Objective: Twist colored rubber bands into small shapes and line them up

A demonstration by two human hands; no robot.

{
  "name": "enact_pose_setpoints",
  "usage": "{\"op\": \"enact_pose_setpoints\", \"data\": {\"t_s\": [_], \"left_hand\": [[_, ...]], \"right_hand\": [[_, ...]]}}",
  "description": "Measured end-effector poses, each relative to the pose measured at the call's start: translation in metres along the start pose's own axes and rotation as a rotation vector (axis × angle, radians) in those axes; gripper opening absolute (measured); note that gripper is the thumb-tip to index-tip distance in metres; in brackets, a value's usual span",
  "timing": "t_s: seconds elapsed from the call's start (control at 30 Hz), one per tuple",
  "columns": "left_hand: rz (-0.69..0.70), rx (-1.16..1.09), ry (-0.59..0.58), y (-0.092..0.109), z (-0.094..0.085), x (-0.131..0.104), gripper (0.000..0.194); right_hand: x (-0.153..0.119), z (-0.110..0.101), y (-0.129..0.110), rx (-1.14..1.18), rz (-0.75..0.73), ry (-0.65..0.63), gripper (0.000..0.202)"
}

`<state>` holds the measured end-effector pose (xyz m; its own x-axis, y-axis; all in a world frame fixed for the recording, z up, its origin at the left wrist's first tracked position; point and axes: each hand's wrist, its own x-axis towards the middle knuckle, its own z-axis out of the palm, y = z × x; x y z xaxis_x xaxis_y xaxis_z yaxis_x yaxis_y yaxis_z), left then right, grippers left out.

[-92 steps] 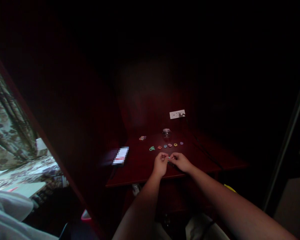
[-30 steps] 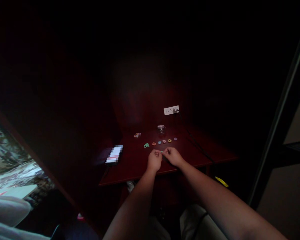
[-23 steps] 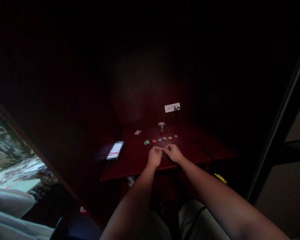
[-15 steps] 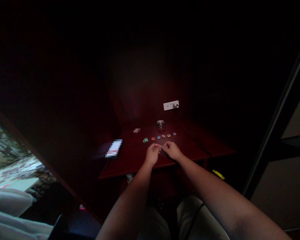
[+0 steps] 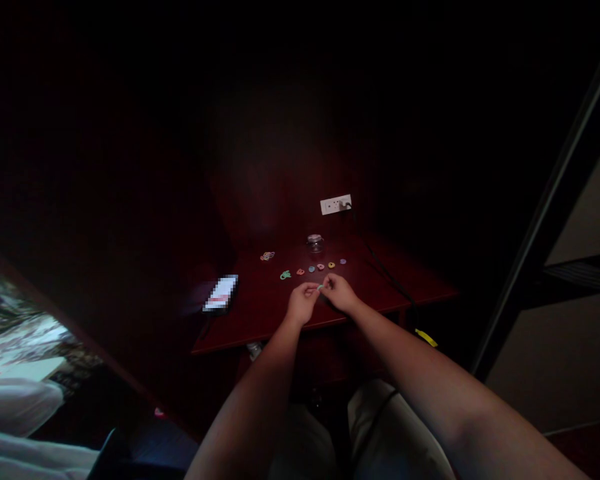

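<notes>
My left hand (image 5: 303,303) and my right hand (image 5: 340,293) meet over the front of the dark red desk (image 5: 250,327). Both pinch a small light green hair tie (image 5: 321,287) between their fingertips; much of it is hidden. Beyond them runs a row of little coloured bands: a loose green bunch (image 5: 285,275), then an orange one (image 5: 301,271), a blue one (image 5: 311,269), a pink one (image 5: 321,267), a yellow one (image 5: 331,265) and a purple one (image 5: 343,261). Several mixed bands (image 5: 267,256) lie in a heap at the back left.
Behind the row stands a clear lidded jar (image 5: 315,244). A phone (image 5: 221,293) with a lit screen rests at the desk's left side. A wall socket (image 5: 336,205) holds a plug, whose black cable (image 5: 385,272) crosses the right side. A yellow tag (image 5: 426,337) hangs past the right edge.
The whole view has shifted slightly, so the desk sits a little further left and higher. Between my fingertips more of the green hair tie shows. The row of bands is unchanged.
</notes>
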<state>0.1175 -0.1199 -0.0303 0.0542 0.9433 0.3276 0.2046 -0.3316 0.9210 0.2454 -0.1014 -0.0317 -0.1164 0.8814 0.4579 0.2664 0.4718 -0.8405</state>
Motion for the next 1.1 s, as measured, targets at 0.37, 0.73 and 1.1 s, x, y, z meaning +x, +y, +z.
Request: {"op": "enact_pose_setpoints", "data": {"t_s": [0.37, 0.73, 1.1], "left_hand": [[-0.014, 0.023, 0.051, 0.008, 0.000, -0.002, 0.007], [-0.004, 0.125, 0.158, -0.005, 0.001, 0.003, 0.005], [-0.041, -0.002, 0.027, -0.005, 0.001, 0.004, 0.010]], "right_hand": [[0.001, 0.001, 0.002, -0.019, -0.018, -0.025, 0.007], [-0.001, -0.001, -0.004, 0.000, -0.010, -0.067, 0.013], [-0.001, -0.001, -0.005, -0.001, 0.043, -0.039, 0.013]]}}
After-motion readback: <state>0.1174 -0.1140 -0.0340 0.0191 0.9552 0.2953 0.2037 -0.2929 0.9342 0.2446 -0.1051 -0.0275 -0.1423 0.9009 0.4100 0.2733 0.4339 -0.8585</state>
